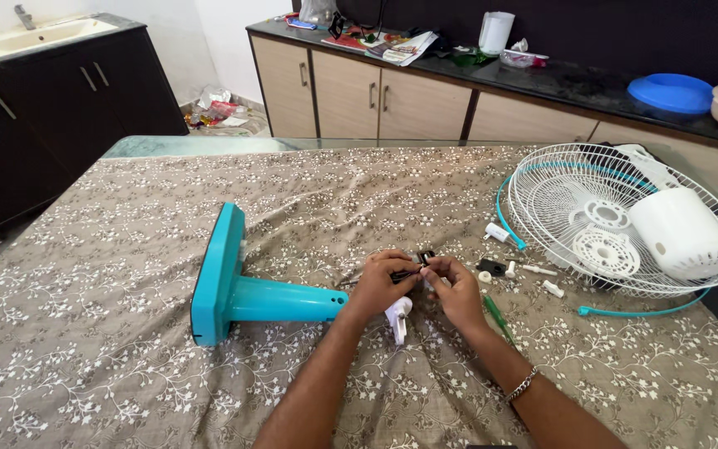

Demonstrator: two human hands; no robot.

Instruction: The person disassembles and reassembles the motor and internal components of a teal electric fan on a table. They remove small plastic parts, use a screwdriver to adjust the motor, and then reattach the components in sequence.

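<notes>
A teal fan stand (234,287) lies on its side on the patterned tablecloth (126,349), its pole pointing right toward my hands. My left hand (380,283) and my right hand (452,287) meet over the pole's end, fingers pinched on a small black part (419,259) between them. A white piece (398,318) hangs just below my left hand. A green-handled screwdriver (499,318) lies beside my right wrist.
A white fan grille (558,179) with the white motor housing (681,233) rests at the right. Small white and black parts (508,266) lie scattered near it. A teal ring (641,312) curls under the grille. Cabinets and a cluttered counter (558,79) stand behind.
</notes>
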